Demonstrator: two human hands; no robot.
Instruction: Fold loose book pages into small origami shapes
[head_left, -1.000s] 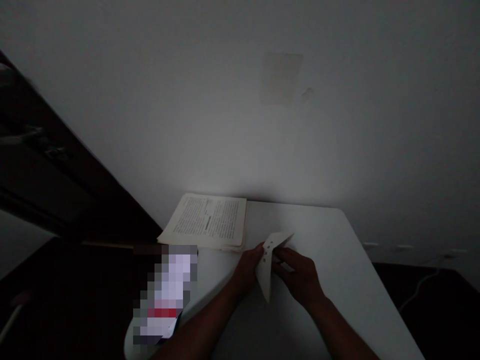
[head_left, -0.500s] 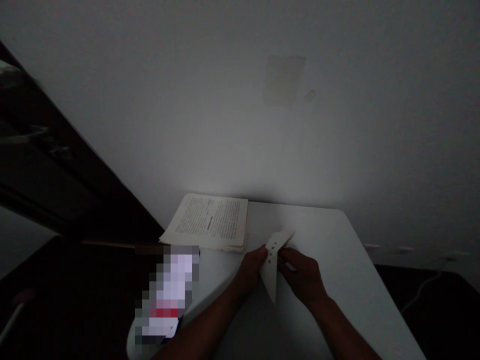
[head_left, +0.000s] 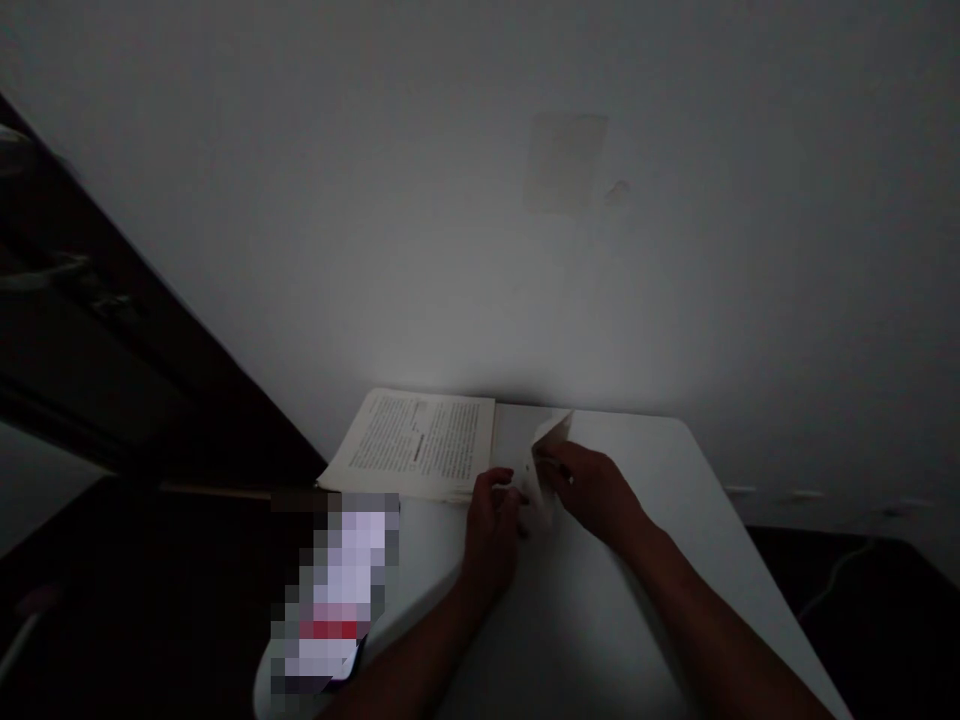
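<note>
A folded piece of pale paper (head_left: 538,490) stands above the table, its lower part smeared by motion. My right hand (head_left: 596,490) grips its right side near the top, with the fingers partly behind the sheet. To the left of the paper is my left hand (head_left: 491,530), its fingers loosely curled and apart. The left fingertips come close to the paper's edge; whether they touch it I cannot tell. Behind my left hand lies a stack of printed pages (head_left: 420,440).
The white table (head_left: 637,450) stands against a grey wall (head_left: 375,220) with a faded patch. At the table's left edge lies a phone (head_left: 341,590), its screen blurred out. A dark door (head_left: 97,340) is at the left, and a cable (head_left: 836,580) hangs at the right.
My right hand has moved up and away with the paper, which has turned and tilted. My left hand has loosened from the paper, its fingers now spread apart.
</note>
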